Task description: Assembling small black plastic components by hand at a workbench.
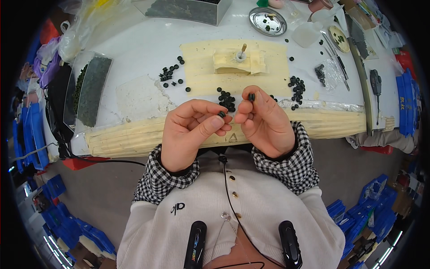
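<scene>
Above the table's front edge, my left hand [182,134] pinches a small dark wheel-like piece [221,114] between thumb and index finger. Beside it, my right hand [272,124] grips a similar small dark round piece [251,97] at its fingertips, held on edge. The two hands are close together, their pieces apart. Just beyond them lies a cluster of black round pieces [227,99]. More black pieces [168,73] are scattered to the left, and another group [297,89] lies to the right.
A tape-covered block [224,67] holds a small white cup [241,56] with a stick in it. Clear-sided bins stand at left [95,92] and back [183,12]. A round metal tray [257,22], tweezers [332,56] and a black handheld radio [376,85] lie rightward.
</scene>
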Action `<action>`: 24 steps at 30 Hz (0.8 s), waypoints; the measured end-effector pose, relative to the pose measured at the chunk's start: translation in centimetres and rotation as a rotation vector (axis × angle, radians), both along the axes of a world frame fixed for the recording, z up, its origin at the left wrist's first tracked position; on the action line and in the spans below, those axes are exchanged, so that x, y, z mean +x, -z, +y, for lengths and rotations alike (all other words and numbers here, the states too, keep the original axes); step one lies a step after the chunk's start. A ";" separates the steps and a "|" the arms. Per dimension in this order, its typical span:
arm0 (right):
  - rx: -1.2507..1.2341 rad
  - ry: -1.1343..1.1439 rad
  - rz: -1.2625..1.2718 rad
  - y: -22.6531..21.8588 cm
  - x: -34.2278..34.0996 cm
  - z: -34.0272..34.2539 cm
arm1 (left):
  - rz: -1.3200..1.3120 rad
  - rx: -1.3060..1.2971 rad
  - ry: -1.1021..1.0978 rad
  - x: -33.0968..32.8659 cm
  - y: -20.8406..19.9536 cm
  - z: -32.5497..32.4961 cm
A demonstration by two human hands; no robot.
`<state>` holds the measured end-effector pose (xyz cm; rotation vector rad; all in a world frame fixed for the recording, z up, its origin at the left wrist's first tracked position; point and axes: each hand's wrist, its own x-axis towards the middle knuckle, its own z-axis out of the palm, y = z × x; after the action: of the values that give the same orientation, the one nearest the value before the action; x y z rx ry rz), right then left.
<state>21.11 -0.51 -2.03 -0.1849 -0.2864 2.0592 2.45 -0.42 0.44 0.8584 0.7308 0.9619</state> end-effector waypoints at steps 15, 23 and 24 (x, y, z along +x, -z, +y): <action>0.569 0.835 -1.595 -3.8 5.8 2.4 | 0.064 0.014 0.018 -0.1 -0.4 0.1; 0.954 0.720 -2.184 -2.4 5.5 5.2 | 0.076 0.051 0.041 -0.1 -0.6 0.2; 0.944 0.701 -2.205 -2.3 5.4 5.2 | 0.059 0.068 0.042 -0.3 -0.4 0.2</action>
<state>26.55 4.71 0.27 -1.5534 -1.9608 0.0766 2.19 -0.21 0.86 0.9616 0.7315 0.9313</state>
